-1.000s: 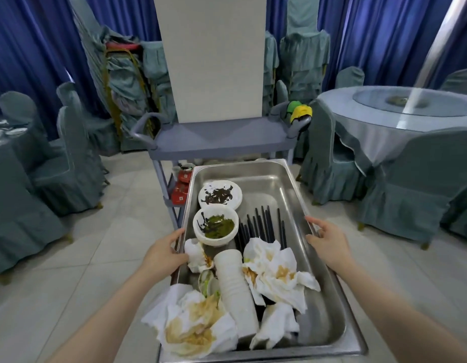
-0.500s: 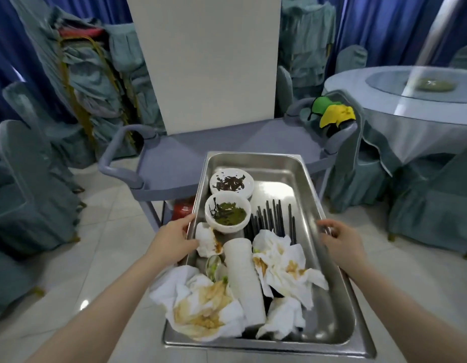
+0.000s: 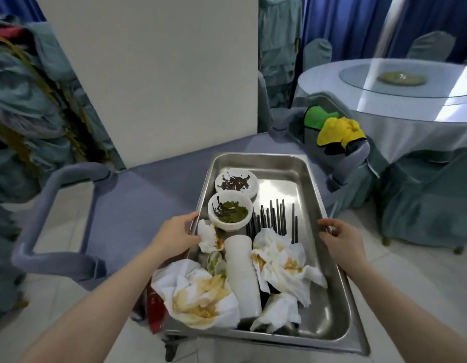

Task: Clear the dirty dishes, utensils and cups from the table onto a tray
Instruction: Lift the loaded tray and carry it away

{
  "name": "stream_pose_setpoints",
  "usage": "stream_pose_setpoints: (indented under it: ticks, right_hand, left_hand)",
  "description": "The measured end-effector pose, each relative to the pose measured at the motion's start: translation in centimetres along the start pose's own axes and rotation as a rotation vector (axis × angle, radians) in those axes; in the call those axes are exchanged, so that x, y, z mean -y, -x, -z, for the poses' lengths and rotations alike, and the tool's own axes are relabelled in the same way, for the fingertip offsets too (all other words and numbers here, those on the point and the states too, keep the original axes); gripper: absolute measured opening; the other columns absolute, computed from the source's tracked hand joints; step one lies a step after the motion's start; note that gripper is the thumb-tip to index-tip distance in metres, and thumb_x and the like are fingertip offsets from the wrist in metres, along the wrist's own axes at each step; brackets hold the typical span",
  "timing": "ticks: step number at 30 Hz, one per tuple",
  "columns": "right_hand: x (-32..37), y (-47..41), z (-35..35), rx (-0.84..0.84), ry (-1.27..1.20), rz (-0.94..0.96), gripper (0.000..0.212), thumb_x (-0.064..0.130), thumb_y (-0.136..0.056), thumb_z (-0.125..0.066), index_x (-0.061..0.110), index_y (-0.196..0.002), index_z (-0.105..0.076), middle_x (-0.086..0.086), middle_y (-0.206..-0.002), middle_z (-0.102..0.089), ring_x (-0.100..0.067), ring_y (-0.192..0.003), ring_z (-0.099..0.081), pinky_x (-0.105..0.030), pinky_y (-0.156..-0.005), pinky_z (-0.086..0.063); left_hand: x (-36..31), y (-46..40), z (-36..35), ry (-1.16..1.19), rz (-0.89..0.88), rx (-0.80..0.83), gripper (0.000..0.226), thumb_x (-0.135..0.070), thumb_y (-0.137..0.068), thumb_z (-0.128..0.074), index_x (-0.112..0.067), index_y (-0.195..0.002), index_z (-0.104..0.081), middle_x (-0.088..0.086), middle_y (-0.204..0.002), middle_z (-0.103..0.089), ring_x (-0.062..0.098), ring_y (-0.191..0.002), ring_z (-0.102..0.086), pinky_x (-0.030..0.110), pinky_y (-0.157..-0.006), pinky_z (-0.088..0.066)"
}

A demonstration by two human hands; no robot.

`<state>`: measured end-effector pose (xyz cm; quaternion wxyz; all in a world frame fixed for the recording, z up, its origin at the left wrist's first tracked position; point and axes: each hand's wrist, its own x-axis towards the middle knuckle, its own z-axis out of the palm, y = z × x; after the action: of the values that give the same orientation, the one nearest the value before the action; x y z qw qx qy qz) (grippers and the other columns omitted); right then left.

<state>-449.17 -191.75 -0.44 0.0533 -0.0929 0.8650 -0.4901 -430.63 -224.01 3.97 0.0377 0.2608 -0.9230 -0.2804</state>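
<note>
A deep steel tray (image 3: 284, 163) hangs over the grey service cart (image 3: 153, 184). My left hand (image 3: 176, 231) grips its left rim and my right hand (image 3: 339, 237) grips its right rim. Inside lie a small white dish with dark scraps (image 3: 236, 181), a white bowl with green sauce (image 3: 230, 213), several black chopsticks (image 3: 277, 218), a stack of white cups on its side (image 3: 241, 271) and several stained napkins (image 3: 282, 265). A larger soiled napkin (image 3: 198, 294) spills over the tray's near left corner.
The cart has looped handles at left (image 3: 43, 210) and right (image 3: 350, 163); green and yellow cloths (image 3: 334, 131) hang on the right one. A white pillar (image 3: 148, 74) stands behind. A round covered table (image 3: 410, 106) and covered chairs (image 3: 423, 195) are at right; stacked chairs (image 3: 25, 95) at left.
I have come closer to the cart with the tray. The tray's far end now reaches over the cart's top shelf. Both hands keep their hold on the rims.
</note>
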Motion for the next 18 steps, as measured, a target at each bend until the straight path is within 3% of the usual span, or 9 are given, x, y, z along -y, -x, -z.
stream_pose_setpoints:
  ticks: [3,6,9,14,18]
  right_hand:
    - [0.3,-3.0,-0.9,-0.043,-0.001,-0.023,0.029,0.006,-0.082,-0.064,0.021,-0.107,-0.069,0.005,-0.086,-0.066,-0.001,-0.064,-0.057,-0.013,-0.052,-0.04]
    - [1.0,-4.9,-2.0,-0.073,0.009,-0.057,0.029,0.008,-0.084,-0.064,0.024,-0.107,-0.067,0.008,-0.086,-0.062,-0.005,-0.06,-0.057,-0.015,-0.048,-0.039]
    - [1.5,-6.5,-3.2,-0.114,0.01,-0.101,0.027,0.014,-0.083,-0.064,0.032,-0.102,-0.067,0.009,-0.087,-0.062,0.0,-0.068,-0.055,-0.016,-0.053,-0.039]
    - [3.0,-7.5,-4.7,-0.182,-0.027,-0.171,0.021,0.02,-0.079,-0.064,0.035,-0.093,-0.071,0.011,-0.081,-0.064,-0.009,-0.075,-0.059,-0.023,-0.063,-0.041]
    - [4.3,-7.4,-6.8,-0.226,-0.043,-0.229,0.017,0.021,-0.082,-0.063,0.035,-0.09,-0.068,0.009,-0.086,-0.064,-0.007,-0.076,-0.059,-0.022,-0.063,-0.042]
  left_hand:
    - [0.1,-4.5,0.2,0.029,-0.003,0.012,0.068,-0.022,-0.073,-0.066,-0.035,-0.138,-0.048,-0.011,-0.07,-0.06,0.001,-0.062,-0.055,0.008,-0.041,-0.031]
    - [0.3,-8.4,0.2,0.057,-0.027,0.058,0.068,-0.023,-0.072,-0.066,-0.035,-0.137,-0.049,-0.006,-0.093,-0.069,0.004,-0.075,-0.061,0.015,-0.057,-0.043]
    - [1.0,-11.8,-0.2,0.081,-0.021,0.089,0.065,-0.022,-0.072,-0.068,-0.035,-0.134,-0.053,-0.012,-0.08,-0.066,0.0,-0.066,-0.057,0.015,-0.055,-0.041]
    - [2.2,-16.2,0.3,0.137,-0.013,0.115,0.062,-0.017,-0.071,-0.068,-0.037,-0.128,-0.058,-0.011,-0.061,-0.058,0.005,-0.052,-0.05,0.021,-0.05,-0.038]
    - [3.6,-18.9,1.1,0.12,-0.05,0.173,0.061,-0.019,-0.073,-0.071,-0.034,-0.13,-0.057,-0.013,-0.065,-0.057,0.005,-0.058,-0.051,0.022,-0.055,-0.039]
